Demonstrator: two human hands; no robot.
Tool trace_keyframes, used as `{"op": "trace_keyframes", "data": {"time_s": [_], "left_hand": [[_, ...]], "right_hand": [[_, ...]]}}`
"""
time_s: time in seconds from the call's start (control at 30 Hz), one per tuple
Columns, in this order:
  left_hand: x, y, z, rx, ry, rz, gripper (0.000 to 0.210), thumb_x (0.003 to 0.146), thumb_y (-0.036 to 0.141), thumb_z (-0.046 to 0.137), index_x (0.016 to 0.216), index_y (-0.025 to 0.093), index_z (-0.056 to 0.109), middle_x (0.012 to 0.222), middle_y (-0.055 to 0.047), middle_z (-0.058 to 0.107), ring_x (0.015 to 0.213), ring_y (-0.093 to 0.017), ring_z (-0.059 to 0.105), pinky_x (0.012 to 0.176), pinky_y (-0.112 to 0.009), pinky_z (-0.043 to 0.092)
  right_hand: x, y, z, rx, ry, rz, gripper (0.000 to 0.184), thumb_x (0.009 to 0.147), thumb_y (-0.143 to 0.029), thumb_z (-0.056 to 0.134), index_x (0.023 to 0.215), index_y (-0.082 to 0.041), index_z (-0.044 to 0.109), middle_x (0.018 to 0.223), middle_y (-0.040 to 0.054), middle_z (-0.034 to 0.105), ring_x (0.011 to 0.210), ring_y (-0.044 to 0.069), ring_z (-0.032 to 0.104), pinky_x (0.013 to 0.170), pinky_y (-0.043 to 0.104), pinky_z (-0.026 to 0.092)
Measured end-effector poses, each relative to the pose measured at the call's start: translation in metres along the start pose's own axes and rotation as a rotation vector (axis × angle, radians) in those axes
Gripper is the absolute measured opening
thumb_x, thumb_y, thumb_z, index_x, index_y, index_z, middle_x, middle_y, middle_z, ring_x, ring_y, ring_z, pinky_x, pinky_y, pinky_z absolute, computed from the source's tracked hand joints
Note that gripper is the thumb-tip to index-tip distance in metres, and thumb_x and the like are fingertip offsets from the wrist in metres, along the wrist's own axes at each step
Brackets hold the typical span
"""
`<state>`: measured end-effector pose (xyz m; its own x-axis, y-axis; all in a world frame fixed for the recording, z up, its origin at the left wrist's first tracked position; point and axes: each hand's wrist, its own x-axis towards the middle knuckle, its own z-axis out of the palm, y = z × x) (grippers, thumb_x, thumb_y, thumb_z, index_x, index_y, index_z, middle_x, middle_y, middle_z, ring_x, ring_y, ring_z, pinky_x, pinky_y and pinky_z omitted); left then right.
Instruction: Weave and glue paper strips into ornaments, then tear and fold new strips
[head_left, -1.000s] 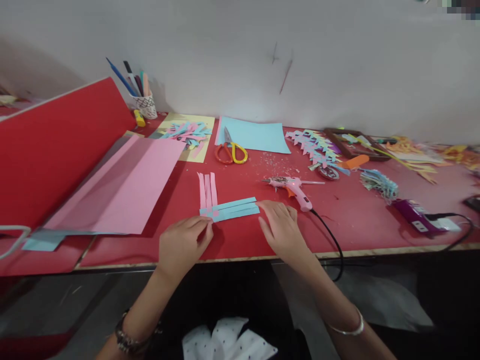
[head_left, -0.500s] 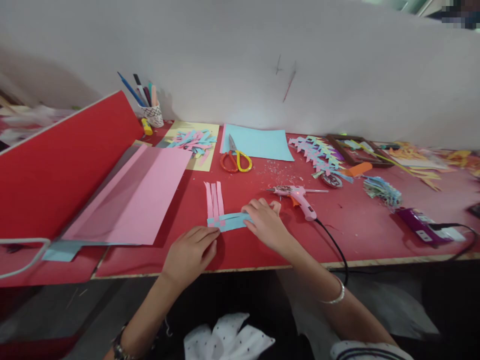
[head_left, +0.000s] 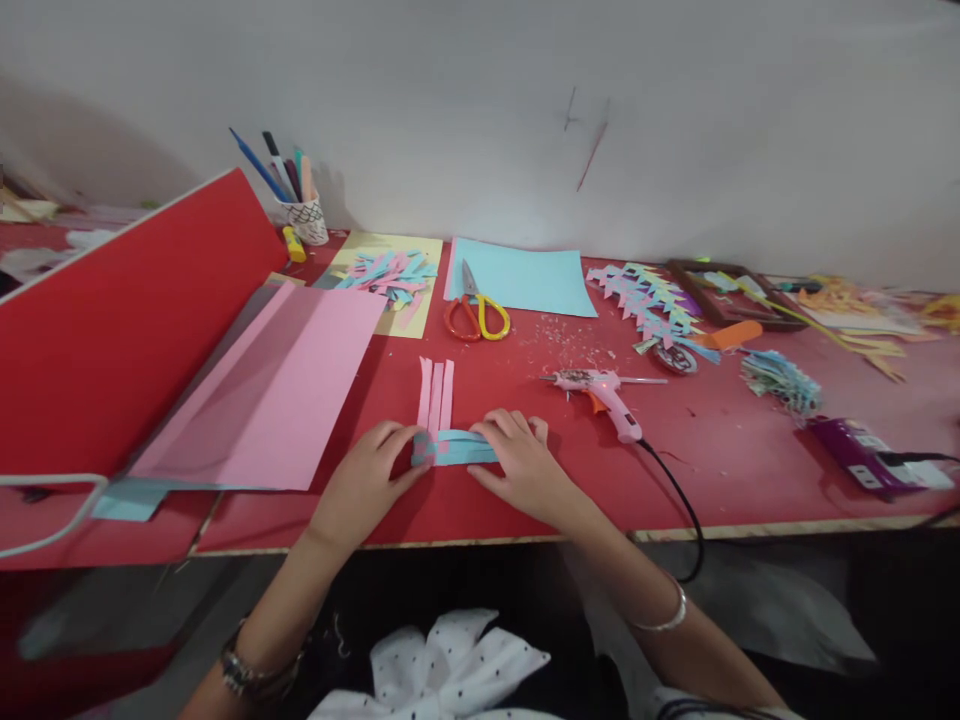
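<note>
Centrally, near the front edge of the red worktop [head_left: 480,512], flat pale-blue paper strips [head_left: 459,449] cross narrow pink paper strips [head_left: 436,398] that extend toward the rear edge. The left hand [head_left: 365,490] pinches the crossing between thumb and fingers; the right hand [head_left: 531,478] curves over the blue strips' opposite end, its grip indeterminable.

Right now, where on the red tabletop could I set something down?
Mostly bare: front-right red tabletop, between the black cord of the pink glue gun and the purple box. Narrower: between the large pink paper sheet and three pink paper strips. Crowded: back right, around the brown rectangular frame.
</note>
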<state>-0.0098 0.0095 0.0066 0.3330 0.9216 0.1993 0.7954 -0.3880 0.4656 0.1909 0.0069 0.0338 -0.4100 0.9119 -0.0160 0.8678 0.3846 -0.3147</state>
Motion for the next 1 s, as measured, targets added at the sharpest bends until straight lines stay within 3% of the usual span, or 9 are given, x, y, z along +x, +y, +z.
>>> {"op": "trace_keyframes", "data": {"time_s": [0.3,0.47,0.57,0.67,0.8,1.0], "left_hand": [[0.002,0.005,-0.004,-0.059,-0.022,-0.055,0.027,0.079,0.033,0.047,0.100,0.018,0.057,0.090,-0.006,0.062,0.079,-0.017,0.060,0.072,-0.029,0.049],[0.002,0.013,-0.009,-0.176,-0.087,-0.163,0.031,0.076,0.030,0.048,0.104,0.017,0.054,0.076,-0.001,0.064,0.067,-0.013,0.060,0.063,-0.024,0.049],[0.003,0.018,-0.013,-0.164,-0.115,-0.187,0.031,0.078,0.035,0.045,0.103,0.020,0.054,0.074,0.001,0.064,0.064,-0.013,0.059,0.059,-0.024,0.047],[0.011,0.027,-0.016,-0.142,-0.091,-0.108,0.030,0.079,0.037,0.045,0.102,0.021,0.055,0.084,-0.001,0.064,0.067,-0.013,0.059,0.058,-0.024,0.045],[0.031,0.045,-0.013,-0.108,-0.127,-0.035,0.030,0.076,0.035,0.049,0.102,0.020,0.054,0.083,-0.001,0.063,0.062,-0.012,0.058,0.052,-0.022,0.039],[0.046,0.052,-0.010,0.035,-0.091,-0.143,0.021,0.080,0.030,0.043,0.076,0.019,0.060,0.064,-0.001,0.063,0.056,-0.014,0.057,0.045,-0.021,0.030]], "right_hand": [[-0.002,0.003,-0.003,0.116,0.130,0.159,0.006,0.078,-0.023,0.051,0.081,-0.019,0.054,0.093,0.0023,0.059,0.090,0.018,0.050,0.083,0.038,0.021],[0.004,0.010,-0.020,0.160,0.128,0.204,0.007,0.078,-0.022,0.051,0.073,-0.019,0.054,0.083,0.0005,0.061,0.085,0.017,0.052,0.079,0.036,0.022],[0.006,0.014,-0.034,0.228,0.017,0.165,0.006,0.077,-0.024,0.052,0.076,-0.019,0.055,0.075,-0.0017,0.061,0.074,0.015,0.053,0.077,0.034,0.024],[0.010,0.014,-0.046,0.301,-0.051,0.075,0.011,0.079,-0.025,0.050,0.088,-0.021,0.056,0.081,-0.0016,0.064,0.073,0.014,0.054,0.079,0.035,0.026],[0.018,0.004,-0.049,0.338,-0.010,-0.012,0.015,0.081,-0.019,0.045,0.091,-0.021,0.056,0.093,-0.0006,0.065,0.078,0.014,0.055,0.084,0.036,0.026],[0.018,-0.005,-0.049,0.370,0.060,-0.084,0.015,0.081,-0.023,0.046,0.093,-0.021,0.055,0.078,-0.0020,0.063,0.068,0.011,0.054,0.077,0.030,0.035]]}}
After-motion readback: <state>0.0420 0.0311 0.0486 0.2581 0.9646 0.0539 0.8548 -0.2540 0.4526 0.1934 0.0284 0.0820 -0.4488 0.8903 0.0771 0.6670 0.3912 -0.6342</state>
